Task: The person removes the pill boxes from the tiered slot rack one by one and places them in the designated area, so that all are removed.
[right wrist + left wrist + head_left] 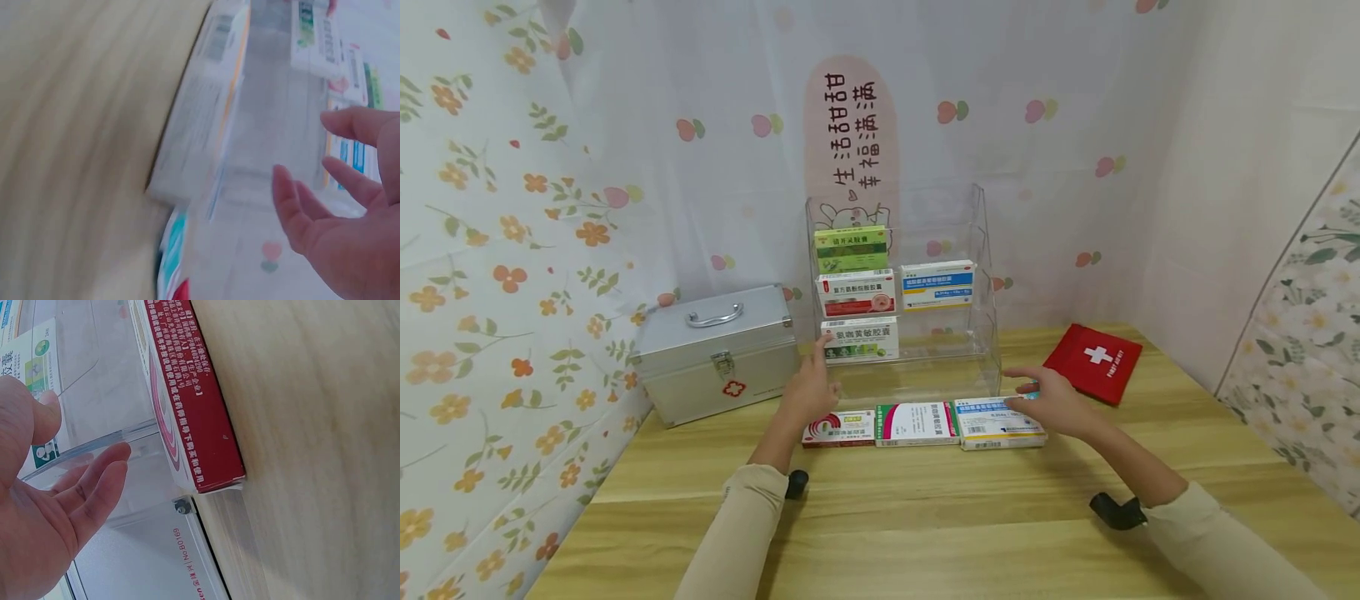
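A clear acrylic tiered rack (917, 379) holds several medicine boxes. My left hand (808, 390) is at the rack's lower left, its index finger in front of the left end of a white-and-green medicine box (868, 340); whether it touches cannot be told. In the left wrist view, that hand's fingers (100, 481) are loosely bent with nothing between them. My right hand (1060, 406) hovers by the right end of a blue-and-white medicine box (996, 423) lying on the table. The right wrist view shows its fingers (287, 197) spread and holding nothing.
Beside that box lie a green-white-magenta box (917, 423) and a red-and-white box (838, 429). A silver first-aid case (715, 358) stands left of the rack, and a red first-aid pouch (1093, 362) lies to the right. Floral curtains (730, 167) hang behind.
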`<state>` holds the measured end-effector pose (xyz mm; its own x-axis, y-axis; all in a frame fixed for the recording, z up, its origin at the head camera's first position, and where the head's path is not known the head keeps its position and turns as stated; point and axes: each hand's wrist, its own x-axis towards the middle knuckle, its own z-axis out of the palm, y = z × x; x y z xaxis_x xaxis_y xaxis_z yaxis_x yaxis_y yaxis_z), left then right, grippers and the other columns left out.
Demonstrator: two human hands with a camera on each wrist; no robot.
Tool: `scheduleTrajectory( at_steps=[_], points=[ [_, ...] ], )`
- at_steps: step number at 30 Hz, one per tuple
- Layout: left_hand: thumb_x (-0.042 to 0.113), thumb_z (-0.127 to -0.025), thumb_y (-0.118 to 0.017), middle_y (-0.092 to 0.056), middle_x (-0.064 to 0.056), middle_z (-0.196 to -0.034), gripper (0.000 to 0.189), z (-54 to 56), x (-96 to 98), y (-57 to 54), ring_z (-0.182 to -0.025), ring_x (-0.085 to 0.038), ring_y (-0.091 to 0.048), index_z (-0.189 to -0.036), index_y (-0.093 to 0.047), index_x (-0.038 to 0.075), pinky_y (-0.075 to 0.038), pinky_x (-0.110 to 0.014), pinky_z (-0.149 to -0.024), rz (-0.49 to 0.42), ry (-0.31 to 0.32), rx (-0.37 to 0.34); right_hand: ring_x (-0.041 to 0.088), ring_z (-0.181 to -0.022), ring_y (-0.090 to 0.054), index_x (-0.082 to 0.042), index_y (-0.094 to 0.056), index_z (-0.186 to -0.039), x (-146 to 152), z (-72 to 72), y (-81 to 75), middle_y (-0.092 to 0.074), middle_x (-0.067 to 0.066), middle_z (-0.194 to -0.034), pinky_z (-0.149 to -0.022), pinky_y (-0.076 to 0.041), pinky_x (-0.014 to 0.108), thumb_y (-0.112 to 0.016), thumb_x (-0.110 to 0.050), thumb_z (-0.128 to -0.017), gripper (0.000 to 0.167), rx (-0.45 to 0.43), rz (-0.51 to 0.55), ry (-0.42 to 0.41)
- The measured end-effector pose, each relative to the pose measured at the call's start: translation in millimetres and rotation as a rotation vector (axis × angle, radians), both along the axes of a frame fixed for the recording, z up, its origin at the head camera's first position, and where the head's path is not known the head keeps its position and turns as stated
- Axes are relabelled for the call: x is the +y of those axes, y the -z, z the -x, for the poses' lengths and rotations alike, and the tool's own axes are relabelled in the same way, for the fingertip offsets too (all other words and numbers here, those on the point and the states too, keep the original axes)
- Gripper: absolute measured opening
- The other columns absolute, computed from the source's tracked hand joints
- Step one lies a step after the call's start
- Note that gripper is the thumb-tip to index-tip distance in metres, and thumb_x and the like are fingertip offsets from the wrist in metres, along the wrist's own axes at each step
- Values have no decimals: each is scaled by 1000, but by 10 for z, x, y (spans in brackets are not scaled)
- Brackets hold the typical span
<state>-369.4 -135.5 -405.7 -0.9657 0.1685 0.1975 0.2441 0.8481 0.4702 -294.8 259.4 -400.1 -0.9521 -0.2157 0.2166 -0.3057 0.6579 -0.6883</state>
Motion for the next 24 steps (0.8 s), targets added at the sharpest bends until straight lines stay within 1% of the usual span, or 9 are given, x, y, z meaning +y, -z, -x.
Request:
scheduleTrajectory(
  at_steps=[2,6,9,13,18,22,24],
  points=[
    [14,-92,-68,-51,-25,-121,92,-3,-2,1,-65,-25,-54,-154,-4,34,-43,-34,-51,2,2,0,45,-112,-60,1,-55,-135,-126,22,-20,-53,26,-136,-83,-56,50,-72,-15,-90,51,47,21,22],
    [13,-91,-68,-51,-25,-120,91,-11,2,-5,-64,-25,-53,-154,-5,33,-44,-34,-51,-7,8,6,42,-111,-62,1,-58,-131,-366,100,-48,-55,24,-133,-80,-57,47,-69,-11,-92,43,147,68,16],
    [12,-91,-68,-51,-25,-118,91,-23,8,-19,-63,-25,-53,-154,-5,32,-44,-34,-50,-9,6,9,41,-110,-62,1,-60,-130,-523,176,-74,-58,22,-130,-82,-57,47,-68,-7,-91,40,209,111,-12],
    [12,-91,-68,-51,-26,-119,91,-28,9,-34,-62,-25,-53,-154,-6,32,-43,-33,-49,-11,3,4,41,-110,-62,2,-62,-128,-715,287,-131,-61,21,-129,-84,-56,49,-69,-2,-89,39,263,163,-42],
    [13,-92,-68,-51,-26,-122,91,-17,21,-34,-63,-24,-53,-154,-5,32,-43,-33,-49,-3,-1,-2,40,-110,-62,3,-63,-126,-900,451,-177,-61,20,-130,-85,-56,46,-71,-3,-89,38,292,202,-82],
    [13,-92,-68,-50,-27,-122,91,-16,23,-35,-63,-25,-53,-154,-5,31,-43,-33,-49,0,-2,2,38,-113,-62,-2,-64,-128,-1031,582,-183,-60,17,-131,-86,-56,44,-71,-10,-91,38,263,185,-85],
    [13,-92,-68,-51,-27,-121,91,-20,16,-37,-63,-25,-53,-154,-5,31,-43,-34,-49,-4,-1,3,39,-116,-60,-2,-63,-129,-1102,649,-179,-60,18,-131,-87,-56,44,-70,-10,-92,38,241,191,-94]
  ],
)
